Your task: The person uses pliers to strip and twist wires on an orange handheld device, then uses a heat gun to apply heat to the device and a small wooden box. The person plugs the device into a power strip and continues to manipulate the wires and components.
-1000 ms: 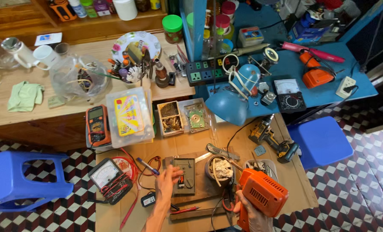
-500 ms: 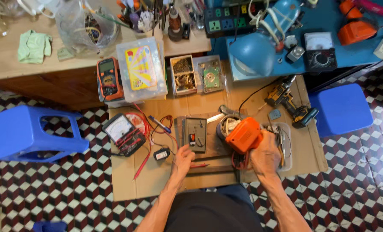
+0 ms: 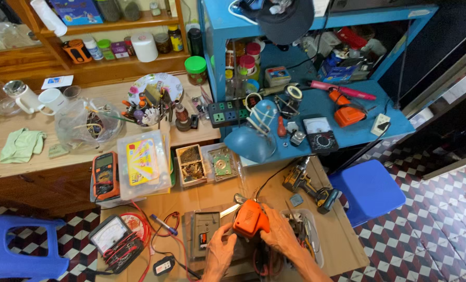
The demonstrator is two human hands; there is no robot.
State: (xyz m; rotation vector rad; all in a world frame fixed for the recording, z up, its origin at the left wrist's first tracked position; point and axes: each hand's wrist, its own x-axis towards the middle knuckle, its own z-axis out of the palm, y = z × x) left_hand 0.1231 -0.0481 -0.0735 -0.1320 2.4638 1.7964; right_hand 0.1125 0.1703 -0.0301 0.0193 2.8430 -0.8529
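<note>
One orange power tool (image 3: 251, 219) sits low centre on the cardboard-covered bench (image 3: 342, 245), over a grey panel (image 3: 204, 235). Right hand (image 3: 280, 235) wraps its rear, fingers curled tight. Left hand (image 3: 220, 253) rests on the panel edge, fingers pressed together. Analog multimeter (image 3: 110, 235) left, cordless drill (image 3: 309, 185) right.

The one view sits on my head and looks steeply down and forward from well above. My grip on the orange tool (image 3: 251, 219) lies at the bottom centre, fairly far off. Beyond my grip the low table (image 3: 342, 245) runs up to the blue shelf unit (image 3: 389, 125) and wooden shelves (image 3: 113, 65).
</note>
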